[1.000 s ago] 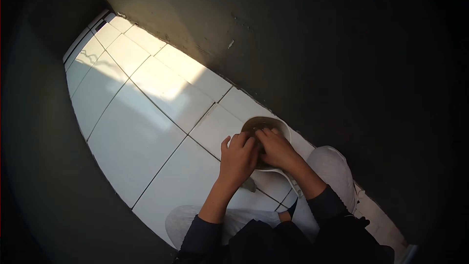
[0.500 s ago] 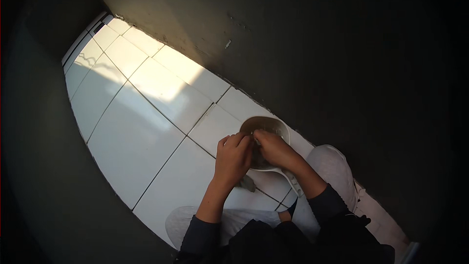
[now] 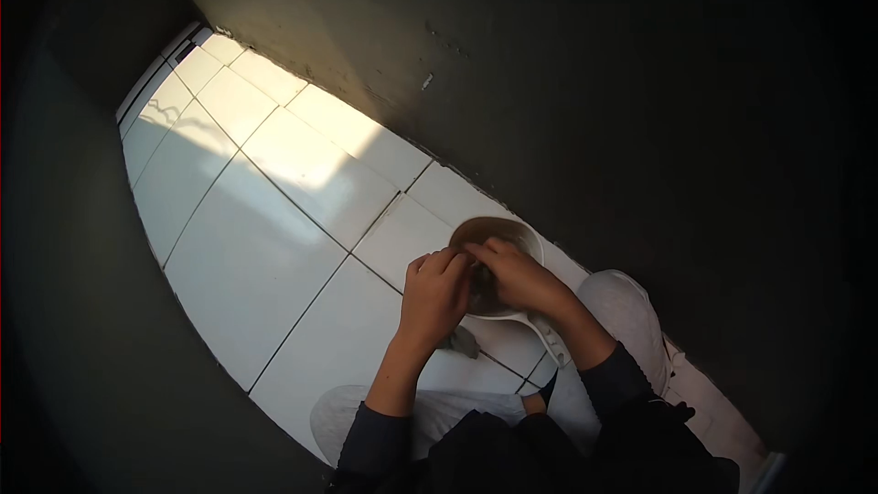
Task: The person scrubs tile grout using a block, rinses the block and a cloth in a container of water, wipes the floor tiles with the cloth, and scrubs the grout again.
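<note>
A white dipper or colander-like bowl with a handle (image 3: 550, 340) sits on the tiles between my knees. Its inside is shadowed, and whatever lies in it is too dark to name. Over its left rim my left hand (image 3: 433, 288) is closed, fingers curled inward. My right hand (image 3: 518, 276) reaches across the bowl from the right, its fingers bent and meeting the left fingertips. Anything pinched between the two hands is hidden or too small to make out. Just below my left hand, a small grey-green object (image 3: 463, 342) rests on the floor.
Glossy white floor tiles (image 3: 265, 265) run off to the far left, sunlit at the back. A dark wall (image 3: 567, 128) rises close on the right. My crossed legs in light grey trousers (image 3: 622, 316) flank the bowl.
My right hand has shifted slightly, its fingers now reaching a little further left and its knuckles raised. My left hand and the bowl stay almost where they were.
</note>
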